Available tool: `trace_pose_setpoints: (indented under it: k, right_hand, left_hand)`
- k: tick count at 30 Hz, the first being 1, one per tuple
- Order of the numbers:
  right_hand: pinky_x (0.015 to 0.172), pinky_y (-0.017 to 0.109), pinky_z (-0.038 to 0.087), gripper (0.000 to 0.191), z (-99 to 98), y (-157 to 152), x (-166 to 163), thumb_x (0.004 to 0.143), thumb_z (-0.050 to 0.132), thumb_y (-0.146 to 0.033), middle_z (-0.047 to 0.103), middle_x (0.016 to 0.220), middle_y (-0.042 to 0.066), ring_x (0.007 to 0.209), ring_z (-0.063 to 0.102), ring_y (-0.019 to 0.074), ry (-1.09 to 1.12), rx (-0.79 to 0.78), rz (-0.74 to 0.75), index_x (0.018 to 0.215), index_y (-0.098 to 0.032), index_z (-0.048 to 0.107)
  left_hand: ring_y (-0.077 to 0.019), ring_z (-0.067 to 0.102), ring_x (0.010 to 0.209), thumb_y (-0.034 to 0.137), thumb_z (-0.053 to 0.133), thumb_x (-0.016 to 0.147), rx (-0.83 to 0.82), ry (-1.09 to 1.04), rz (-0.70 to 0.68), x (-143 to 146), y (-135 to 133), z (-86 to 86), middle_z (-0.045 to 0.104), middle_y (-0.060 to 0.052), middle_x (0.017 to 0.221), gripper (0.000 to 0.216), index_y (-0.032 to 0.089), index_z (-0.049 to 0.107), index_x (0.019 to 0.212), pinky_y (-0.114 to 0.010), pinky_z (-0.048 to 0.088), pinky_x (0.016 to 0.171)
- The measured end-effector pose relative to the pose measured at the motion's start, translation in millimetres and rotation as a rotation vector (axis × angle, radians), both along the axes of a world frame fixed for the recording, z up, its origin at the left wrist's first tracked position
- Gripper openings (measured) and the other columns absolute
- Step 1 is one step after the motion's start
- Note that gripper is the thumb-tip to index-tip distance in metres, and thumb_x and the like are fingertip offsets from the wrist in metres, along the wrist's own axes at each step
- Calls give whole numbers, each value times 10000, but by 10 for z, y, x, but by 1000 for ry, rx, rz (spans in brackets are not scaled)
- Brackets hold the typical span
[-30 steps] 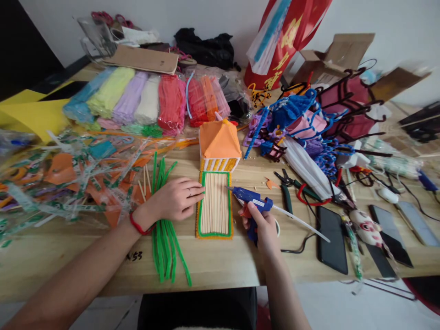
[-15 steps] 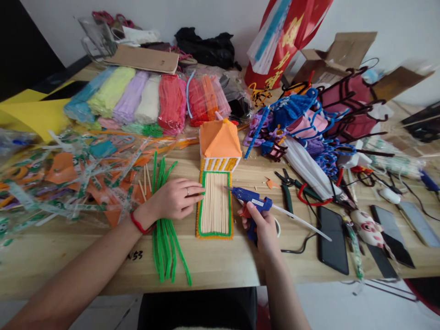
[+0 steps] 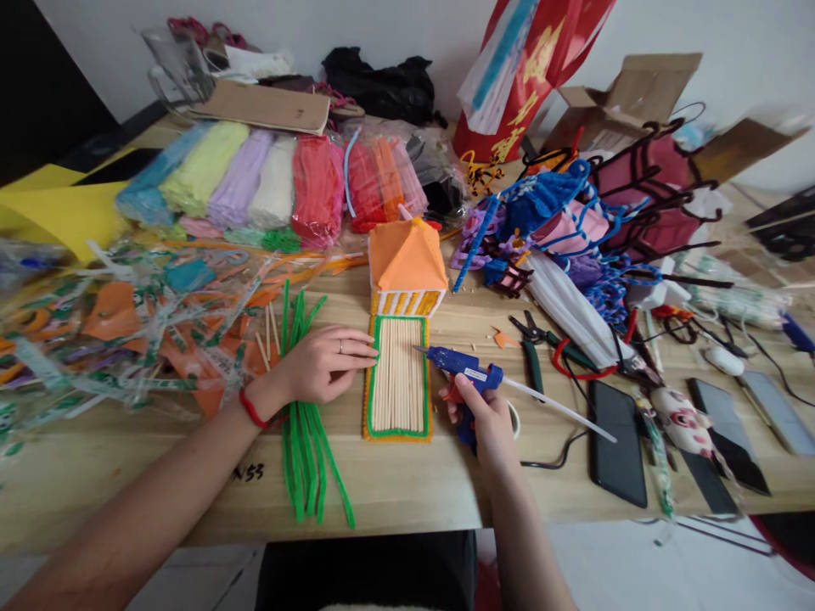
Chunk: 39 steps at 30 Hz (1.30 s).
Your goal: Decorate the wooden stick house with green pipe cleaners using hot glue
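On the left, torn clear wrappers [image 3: 95, 339] with green print too small to read cover the worktop [image 3: 395, 488], and loose green pipe cleaners [image 3: 306, 433] lie beside them. "N53" [image 3: 248, 473] is written in black on the wood. The left hand [image 3: 324, 365] lies flat, fingers spread, pressing the left edge of the stick panel [image 3: 398, 378]. That panel sits mid-worktop, already framed in green and orange, touching the orange-roofed stick house [image 3: 406, 267]; I judge the build well along, with gluing left. The right hand [image 3: 487, 416] grips the blue glue gun [image 3: 464, 365], nozzle at the panel's right edge. Behind, a red banner [image 3: 541, 68] bears gold characters that I cannot read.
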State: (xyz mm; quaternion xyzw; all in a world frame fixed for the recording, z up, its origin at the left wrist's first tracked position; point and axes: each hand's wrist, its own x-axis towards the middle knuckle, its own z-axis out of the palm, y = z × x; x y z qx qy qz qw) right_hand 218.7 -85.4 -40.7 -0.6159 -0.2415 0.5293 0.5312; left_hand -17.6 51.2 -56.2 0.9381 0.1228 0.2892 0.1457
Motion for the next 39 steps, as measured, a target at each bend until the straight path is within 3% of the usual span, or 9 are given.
trace_pose_setpoints:
  k: [9,17,32,39]
  right_hand:
    - [455,228,377,359,-31,1,17,739,669,-504,600,576,21,471,470,96,-7,7,21,665,-153,651]
    - [451,229,376,336,-66,0,25,736,675,-492,642,627,28,469,476,91,9,31,25,680,-162,648]
    - [457,229,379,346,-25,10,3,724,678,-505,634,633,28,481,473,96,-9,23,34,675,-164,642]
    - [461,226,374,337,-31,7,4,747,668,-487,624,615,24,482,475,91,-3,25,39,667,-160,652]
  left_hand:
    - [-230,627,1031,71,501,749,21,32,5,14,0,11,726,-14,970,317,228,699,938,-427,533,847]
    - [-194,627,1029,49,454,777,-141,-48,59,27,-4,-5,716,-40,963,333,198,679,973,-400,531,901]
    - [-203,627,1018,58,468,774,-55,-29,48,34,18,-40,728,-10,940,354,243,715,949,-405,546,870]
    - [-215,619,1033,80,513,771,87,44,27,27,25,-46,720,-12,962,323,250,696,974,-403,527,856]
